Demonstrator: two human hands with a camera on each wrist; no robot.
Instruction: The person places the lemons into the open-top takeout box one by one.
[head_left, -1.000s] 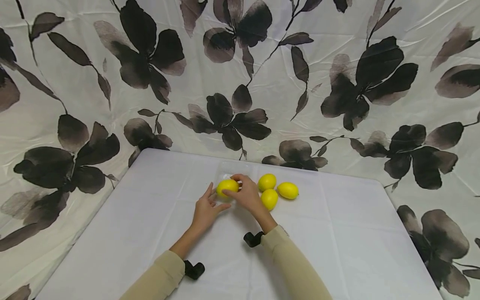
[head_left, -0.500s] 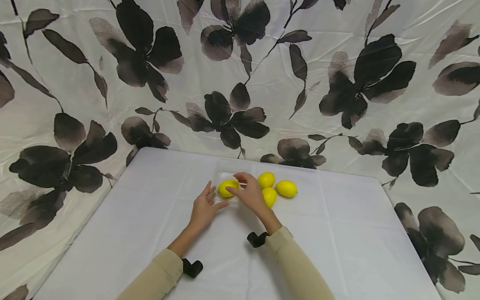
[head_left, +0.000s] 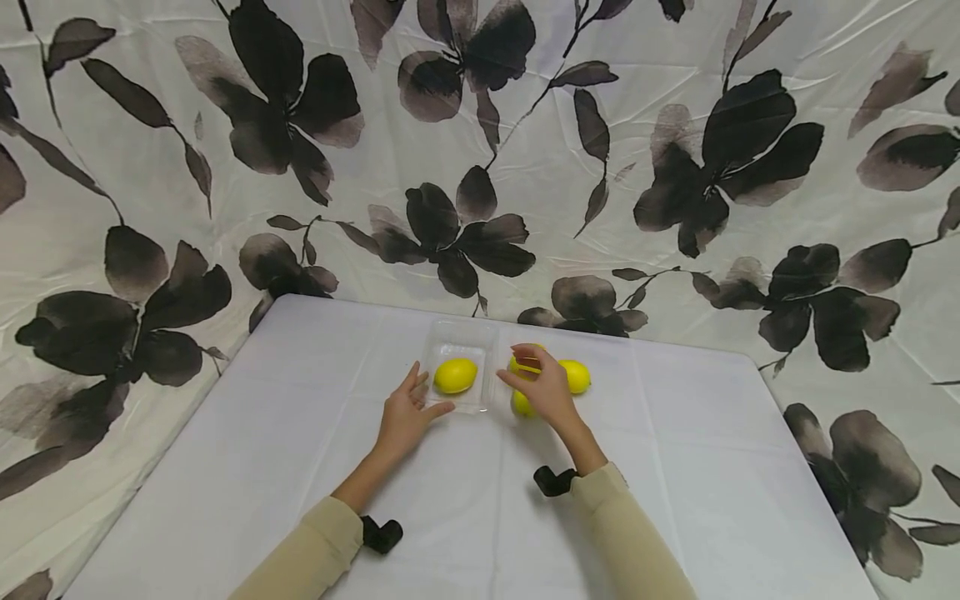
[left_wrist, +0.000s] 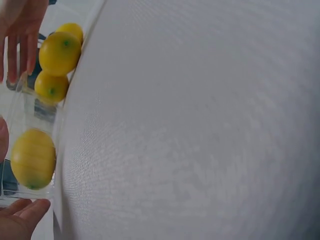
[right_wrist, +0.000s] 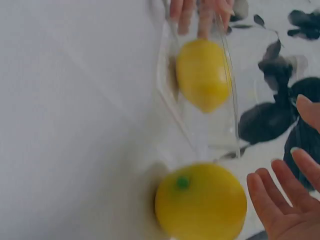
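Right hand [head_left: 546, 390] hovered spread, gripping nothing, over smooth, rounded, probably slippery yellow lemons [head_left: 576, 376]—best cupped around the middle—while the relaxed left hand [head_left: 405, 414] steadied the flimsy clear plastic tray [head_left: 459, 337].

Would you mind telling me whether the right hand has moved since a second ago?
Yes. The right hand left the lemon in the clear tray and moved right, over the loose lemons.

A makeshift recording corner, not a lived-in room. A flowered sheet [head_left: 480, 150] (creased, black on cream) hangs behind a white-covered table [head_left: 675, 500].
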